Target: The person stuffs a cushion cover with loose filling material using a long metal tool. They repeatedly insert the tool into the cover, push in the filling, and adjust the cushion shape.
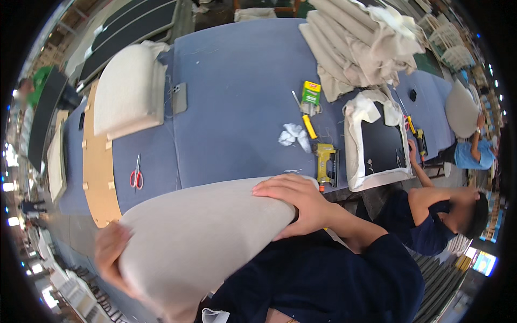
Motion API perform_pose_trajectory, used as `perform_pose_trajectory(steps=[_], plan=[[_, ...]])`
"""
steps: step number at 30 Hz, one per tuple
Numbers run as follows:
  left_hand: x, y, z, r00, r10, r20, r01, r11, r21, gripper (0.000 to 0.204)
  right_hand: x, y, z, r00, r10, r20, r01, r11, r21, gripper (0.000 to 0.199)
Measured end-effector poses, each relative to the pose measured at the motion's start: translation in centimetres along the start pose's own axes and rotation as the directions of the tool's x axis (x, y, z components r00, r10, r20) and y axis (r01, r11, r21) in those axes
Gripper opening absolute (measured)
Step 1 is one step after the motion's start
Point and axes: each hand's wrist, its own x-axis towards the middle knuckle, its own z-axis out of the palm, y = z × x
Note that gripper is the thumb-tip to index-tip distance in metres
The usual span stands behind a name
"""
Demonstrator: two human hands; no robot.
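Note:
A padded chair seat (199, 237) covered in smooth beige fabric is tilted against my body at the near table edge. My right hand (296, 202) grips its upper right edge, fingers over the fabric and thumb beneath. At the opposite end, my left hand (113, 258) is wrapped around the side, somewhat smeared by motion. The seat's underside is hidden. Just beyond my right hand lies a yellow staple gun (325, 161). Scissors (137, 175) with red handles rest on the blue-grey table cover (231, 107) beyond the seat.
Beige covers (355, 48) are piled at the far right. Finished seats (129, 91) and a phone (179, 98) lie left. A green-yellow box (311, 92), yellow-handled tool (309, 126) and white scraps (294, 135) sit centrally. A co-worker (431, 215) sits right, beside an open-backed seat (377, 145).

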Motion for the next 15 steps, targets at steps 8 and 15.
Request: perform_pose_trajectory(steps=[8, 15], plan=[[4.5, 3.9, 12.0, 0.874, -0.115, 0.472, 0.172, 0.982, -0.079, 0.061, -7.9, 28.1, -2.5, 0.651, 0.605, -0.459, -0.727, 0.672, -0.144, 0.039], [6.2, 5.9, 15.3, 0.890, 0.031, 0.454, 0.037, 0.990, -0.139, 0.052, -7.7, 37.8, -3.2, 0.492, 0.757, -0.430, -0.856, 0.330, -0.399, 0.048]])
